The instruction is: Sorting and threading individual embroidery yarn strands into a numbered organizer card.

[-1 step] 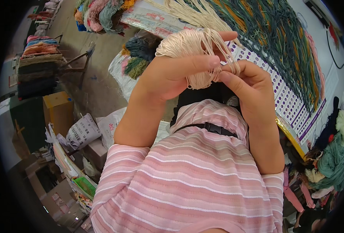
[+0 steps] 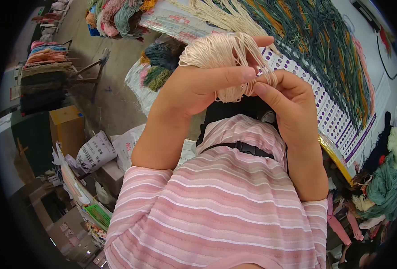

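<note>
Cream skein held up in front of the body, above the lap, clear of the worktop. Left hand carries it: thumb laid across the front, index finger sticking out beyond the top, the other fingers mostly hidden behind the yarn, apparently curled round it. Right hand sits just beside, thumb and index together, seemingly clamped on a few strands at the skein's right edge. Exact pinch point too small to make out; cannot tell whether one strand or several are caught.

Main body of the skein is bunched and fairly compact on the left; toward the right, loops hang slack and separate over the left fingers.

Risks, as I judge them. Slack loops could slide off the left index finger if it dips or bends, and cross one another. A sharp pull by the right hand could draw the wrong strand and tighten a snarl. An easing left thumb could let the bunch spread and lose its order.

Farther off, dark green and ochre yarn spreads loose on the worktop over a purple-dotted sheet; a skein lowered there might snag among those strands.
</note>
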Tool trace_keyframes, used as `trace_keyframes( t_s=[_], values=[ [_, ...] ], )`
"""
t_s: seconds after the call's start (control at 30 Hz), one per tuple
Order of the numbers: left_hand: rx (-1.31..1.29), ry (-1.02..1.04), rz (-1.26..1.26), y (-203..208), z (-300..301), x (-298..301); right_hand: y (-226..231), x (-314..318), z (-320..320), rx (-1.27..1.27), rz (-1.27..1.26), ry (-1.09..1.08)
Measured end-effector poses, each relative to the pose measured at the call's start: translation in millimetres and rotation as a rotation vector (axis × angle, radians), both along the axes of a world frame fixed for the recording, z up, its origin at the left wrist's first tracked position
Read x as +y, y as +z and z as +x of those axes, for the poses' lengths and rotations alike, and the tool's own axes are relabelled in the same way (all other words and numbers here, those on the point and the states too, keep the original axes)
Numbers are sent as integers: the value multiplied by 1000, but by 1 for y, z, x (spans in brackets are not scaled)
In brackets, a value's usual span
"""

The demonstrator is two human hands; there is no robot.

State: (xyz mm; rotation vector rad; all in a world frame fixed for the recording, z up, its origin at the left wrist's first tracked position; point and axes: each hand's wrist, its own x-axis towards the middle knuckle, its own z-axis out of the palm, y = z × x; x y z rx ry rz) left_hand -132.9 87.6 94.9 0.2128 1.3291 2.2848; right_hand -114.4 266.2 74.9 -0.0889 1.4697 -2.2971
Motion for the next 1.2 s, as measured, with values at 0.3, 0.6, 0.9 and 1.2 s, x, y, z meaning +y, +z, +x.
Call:
trace_keyframes(
  t_s=[0.3,0.6,0.9,1.2],
  values=[
    [94,77,-113,3,-2,2,-2,4,1,-20,-131,52],
    [83,87,-186,8,-2,7,-1,7,0,-33,-196,47],
    [93,80,-125,9,-4,11,-1,9,1,-43,-216,9],
    [76,89,-117,8,-5,14,4,5,0,-64,-181,-17]
  ],
)
